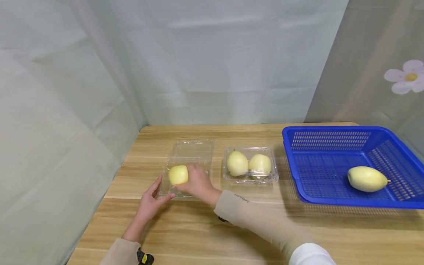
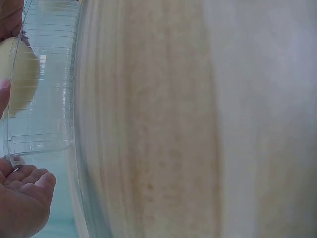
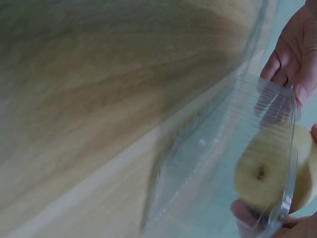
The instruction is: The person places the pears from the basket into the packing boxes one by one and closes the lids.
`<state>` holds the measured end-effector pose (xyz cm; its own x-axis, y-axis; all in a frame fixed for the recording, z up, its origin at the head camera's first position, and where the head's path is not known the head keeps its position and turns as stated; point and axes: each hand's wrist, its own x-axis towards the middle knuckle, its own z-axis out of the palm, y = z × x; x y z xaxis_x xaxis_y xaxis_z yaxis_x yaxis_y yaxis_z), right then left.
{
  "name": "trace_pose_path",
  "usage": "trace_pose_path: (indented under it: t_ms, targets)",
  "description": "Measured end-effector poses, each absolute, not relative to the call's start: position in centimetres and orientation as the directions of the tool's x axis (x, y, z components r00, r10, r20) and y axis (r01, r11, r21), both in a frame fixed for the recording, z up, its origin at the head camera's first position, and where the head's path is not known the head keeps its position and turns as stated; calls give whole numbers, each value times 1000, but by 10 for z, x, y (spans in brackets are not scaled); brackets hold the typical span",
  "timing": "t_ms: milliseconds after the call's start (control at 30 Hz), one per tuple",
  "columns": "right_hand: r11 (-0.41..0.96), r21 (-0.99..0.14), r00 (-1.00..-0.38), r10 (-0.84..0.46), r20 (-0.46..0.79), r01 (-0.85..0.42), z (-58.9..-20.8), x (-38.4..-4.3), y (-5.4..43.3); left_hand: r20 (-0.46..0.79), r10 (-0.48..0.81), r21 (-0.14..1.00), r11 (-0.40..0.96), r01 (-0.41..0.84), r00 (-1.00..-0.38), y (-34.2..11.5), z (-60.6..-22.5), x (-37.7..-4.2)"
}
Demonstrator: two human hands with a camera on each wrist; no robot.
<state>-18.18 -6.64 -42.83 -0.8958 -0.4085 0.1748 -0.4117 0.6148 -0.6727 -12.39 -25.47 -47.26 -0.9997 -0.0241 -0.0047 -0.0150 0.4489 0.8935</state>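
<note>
A yellow-green pear [image 1: 178, 174] is gripped in my right hand [image 1: 200, 186], fingers and thumb round its right side. It sits low in the near half of an open clear plastic clamshell box [image 1: 193, 150], whose lid is folded back flat. My left hand [image 1: 149, 207] holds the box at its near left corner. In the right wrist view, the left thumb and fingers [image 3: 300, 93] are at the rim, and the pear [image 3: 262, 171] shows through the ribbed wall. The left wrist view has the pear [image 2: 25, 74] behind the clear side too.
Right of the open box stands a closed clear clamshell [image 1: 249, 177] with two pears [image 1: 237, 163] inside. A blue plastic basket [image 1: 298, 184] farther right holds one pear [image 1: 367, 179]. Pale cloth [image 1: 225, 66] hangs behind the wooden table [image 1: 185, 235].
</note>
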Motion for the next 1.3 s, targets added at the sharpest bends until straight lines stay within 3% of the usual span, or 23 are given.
trace_pose_path:
  t_ms: [667,1300]
  targets:
    - [689,-680,-952,-305,40,-249,-441,-174,-91,10,-42,883,469,-11,-999,-254,-473,-120]
    - [768,-577,-940,-341,1,-279,-436,-178,-96,-28,-35,887,460,-41,-999,-254,-466,-121]
